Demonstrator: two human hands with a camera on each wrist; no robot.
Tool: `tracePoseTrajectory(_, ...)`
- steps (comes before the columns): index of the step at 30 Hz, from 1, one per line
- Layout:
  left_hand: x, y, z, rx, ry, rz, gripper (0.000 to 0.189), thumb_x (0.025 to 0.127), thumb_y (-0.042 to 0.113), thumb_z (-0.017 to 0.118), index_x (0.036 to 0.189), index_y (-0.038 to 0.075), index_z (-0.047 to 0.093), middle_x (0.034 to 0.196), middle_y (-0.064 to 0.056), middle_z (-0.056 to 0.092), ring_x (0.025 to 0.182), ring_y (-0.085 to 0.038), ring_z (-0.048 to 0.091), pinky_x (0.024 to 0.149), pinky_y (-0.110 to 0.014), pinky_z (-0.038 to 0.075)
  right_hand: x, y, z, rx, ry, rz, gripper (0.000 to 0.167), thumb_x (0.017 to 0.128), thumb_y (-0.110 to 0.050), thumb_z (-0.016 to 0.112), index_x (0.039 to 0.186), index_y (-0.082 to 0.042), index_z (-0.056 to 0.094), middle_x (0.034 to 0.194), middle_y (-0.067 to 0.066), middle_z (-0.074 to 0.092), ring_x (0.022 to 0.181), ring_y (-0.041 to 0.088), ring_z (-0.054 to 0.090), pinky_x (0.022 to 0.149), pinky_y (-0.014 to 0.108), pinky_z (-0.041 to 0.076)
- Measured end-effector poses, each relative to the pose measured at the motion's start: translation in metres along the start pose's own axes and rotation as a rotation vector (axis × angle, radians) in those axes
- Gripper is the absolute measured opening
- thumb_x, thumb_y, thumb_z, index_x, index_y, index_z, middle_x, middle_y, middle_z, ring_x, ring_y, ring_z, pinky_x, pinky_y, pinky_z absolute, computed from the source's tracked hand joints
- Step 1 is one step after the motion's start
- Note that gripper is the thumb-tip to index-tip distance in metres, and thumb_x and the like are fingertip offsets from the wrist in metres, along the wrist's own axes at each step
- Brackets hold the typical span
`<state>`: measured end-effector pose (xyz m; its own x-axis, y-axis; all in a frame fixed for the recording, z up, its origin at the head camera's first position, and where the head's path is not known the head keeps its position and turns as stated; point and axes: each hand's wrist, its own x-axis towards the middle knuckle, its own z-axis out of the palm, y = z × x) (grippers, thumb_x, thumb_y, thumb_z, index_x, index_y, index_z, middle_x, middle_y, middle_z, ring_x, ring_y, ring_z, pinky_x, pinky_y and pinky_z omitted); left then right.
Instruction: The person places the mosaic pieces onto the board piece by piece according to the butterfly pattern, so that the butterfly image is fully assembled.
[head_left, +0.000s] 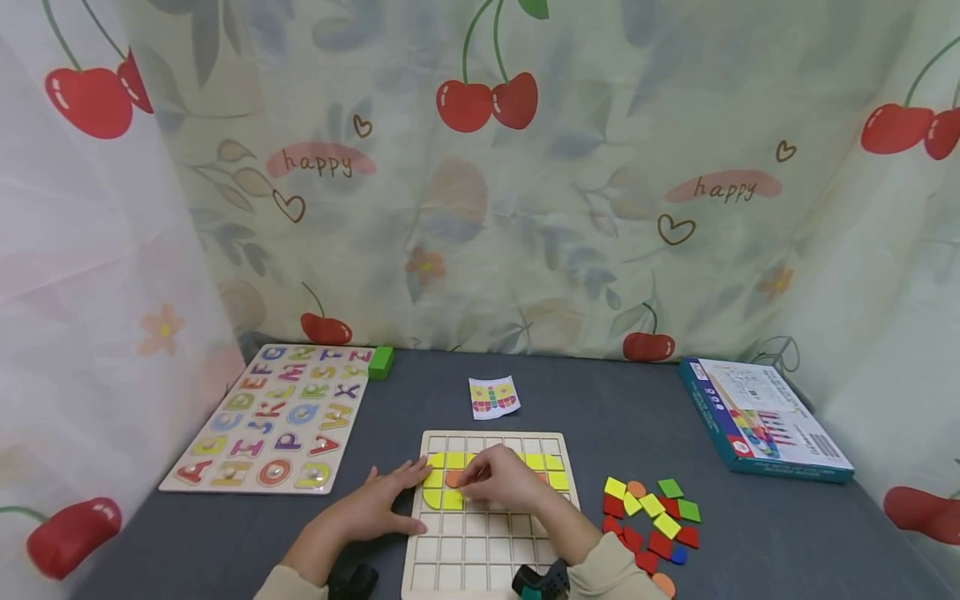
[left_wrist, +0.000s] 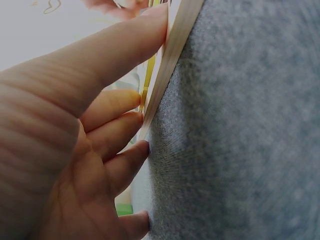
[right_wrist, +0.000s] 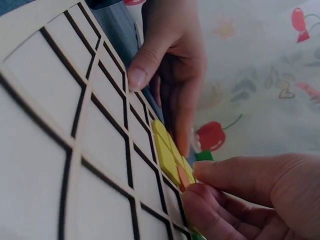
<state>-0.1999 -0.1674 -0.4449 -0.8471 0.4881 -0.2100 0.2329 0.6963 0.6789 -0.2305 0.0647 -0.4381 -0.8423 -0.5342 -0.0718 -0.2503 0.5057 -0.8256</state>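
My left hand (head_left: 380, 500) lies spread at the left side of a pale wooden grid board (head_left: 442, 550), its thumb and fingertips at the board's edge (left_wrist: 172, 62). My right hand (head_left: 501, 479) is over the upper part of the board. Its thumb and fingers pinch at a small orange piece (right_wrist: 183, 178), seen between the fingertips in the right wrist view. Yellow tiles (head_left: 453, 460) fill cells along the upper rows, and a rounded yellow piece (head_left: 432, 499) sits lower left of the fingers. The right hand covers the middle cells.
Loose red, yellow, green, orange and blue pieces (head_left: 660, 547) lie right of the board. Behind it is a butterfly pattern card (head_left: 494, 397). An alphabet board (head_left: 247, 450) and a green block (head_left: 381, 363) are at left, a flat box (head_left: 765, 421) at right.
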Motion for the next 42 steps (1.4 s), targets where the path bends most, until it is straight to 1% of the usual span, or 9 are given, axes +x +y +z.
tracePoseTrajectory(4, 0.000, 0.000, 0.000, -0.004, -0.006, -0.010, 0.082, 0.076, 0.039, 0.074, 0.144, 0.012, 0.037, 0.153, -0.008, 0.028, 0.143, -0.035, 0.019, 0.108, -0.069, 0.000, -0.009, 0.006, -0.014, 0.009, 0.008, -0.006, 0.010, 0.081, -0.011, 0.071, 0.087, -0.003, 0.073, 0.082, 0.003, 0.068, 0.065, 0.010, 0.057, 0.058, 0.022, 0.049)
tracePoseTrajectory(11, 0.000, -0.001, -0.001, -0.006, -0.006, -0.009, 0.083, 0.076, 0.037, 0.074, 0.144, 0.012, 0.036, 0.153, -0.009, 0.028, 0.143, -0.035, 0.019, 0.108, -0.068, -0.001, -0.027, 0.024, -0.043, 0.020, 0.065, 0.048, 0.014, 0.080, -0.012, 0.071, 0.089, -0.002, 0.073, 0.087, 0.003, 0.066, 0.068, 0.011, 0.056, 0.060, 0.024, 0.049)
tracePoseTrajectory(16, 0.000, -0.001, 0.000, -0.013, -0.006, -0.015, 0.082, 0.076, 0.038, 0.075, 0.144, 0.012, 0.037, 0.153, -0.008, 0.028, 0.143, -0.035, 0.019, 0.108, -0.068, 0.000, -0.042, 0.037, -0.064, 0.049, 0.085, 0.085, 0.020, 0.081, -0.016, 0.071, 0.093, -0.001, 0.072, 0.087, 0.006, 0.068, 0.069, 0.013, 0.060, 0.063, 0.027, 0.052)
tracePoseTrajectory(20, -0.001, -0.001, 0.000, -0.016, -0.010, -0.020, 0.083, 0.076, 0.038, 0.074, 0.144, 0.013, 0.036, 0.153, -0.007, 0.028, 0.143, -0.035, 0.019, 0.109, -0.068, 0.000, -0.055, 0.049, -0.076, 0.055, 0.120, 0.109, 0.021, 0.081, -0.016, 0.071, 0.093, 0.001, 0.071, 0.085, 0.006, 0.069, 0.069, 0.017, 0.063, 0.063, 0.029, 0.054)
tracePoseTrajectory(24, -0.001, -0.001, 0.000, -0.015, -0.014, -0.016, 0.083, 0.076, 0.038, 0.074, 0.145, 0.012, 0.036, 0.153, -0.007, 0.028, 0.143, -0.035, 0.019, 0.108, -0.068, 0.000, -0.067, 0.061, -0.088, 0.066, 0.145, 0.132, 0.023, 0.082, -0.014, 0.070, 0.096, 0.004, 0.070, 0.088, 0.008, 0.069, 0.072, 0.018, 0.065, 0.067, 0.032, 0.057)
tracePoseTrajectory(30, 0.000, -0.001, 0.000, -0.013, -0.014, -0.015, 0.083, 0.076, 0.039, 0.074, 0.145, 0.013, 0.036, 0.153, -0.007, 0.028, 0.143, -0.035, 0.019, 0.108, -0.068, 0.000, -0.084, 0.078, -0.109, 0.077, 0.166, 0.194, 0.030, 0.084, -0.019, 0.069, 0.101, 0.006, 0.068, 0.090, 0.008, 0.068, 0.076, 0.018, 0.066, 0.069, 0.031, 0.058)
tracePoseTrajectory(36, 0.000, -0.001, -0.001, -0.008, -0.016, -0.019, 0.083, 0.076, 0.040, 0.073, 0.145, 0.013, 0.035, 0.154, -0.007, 0.027, 0.143, -0.035, 0.018, 0.108, -0.068, 0.000, -0.097, 0.093, -0.122, 0.079, 0.216, 0.303, 0.030, 0.084, -0.019, 0.069, 0.103, 0.005, 0.067, 0.082, 0.005, 0.067, 0.066, 0.015, 0.059, 0.059, 0.028, 0.052)
tracePoseTrajectory(40, 0.000, -0.001, -0.001, -0.010, -0.015, -0.020, 0.083, 0.076, 0.040, 0.073, 0.145, 0.013, 0.035, 0.154, -0.007, 0.027, 0.143, -0.035, 0.018, 0.109, -0.068, -0.001, -0.104, 0.100, -0.127, 0.065, 0.206, 0.341, 0.029, 0.081, -0.011, 0.070, 0.104, 0.006, 0.067, 0.084, 0.005, 0.066, 0.068, 0.014, 0.058, 0.063, 0.027, 0.054)
tracePoseTrajectory(42, 0.000, 0.000, -0.001, -0.012, -0.014, -0.022, 0.083, 0.076, 0.040, 0.073, 0.145, 0.013, 0.035, 0.154, -0.007, 0.027, 0.143, -0.034, 0.018, 0.109, -0.067, -0.001, -0.107, 0.102, -0.129, 0.043, 0.189, 0.336, 0.030, 0.079, -0.009, 0.071, 0.104, 0.007, 0.067, 0.084, 0.005, 0.065, 0.068, 0.014, 0.056, 0.063, 0.026, 0.053)
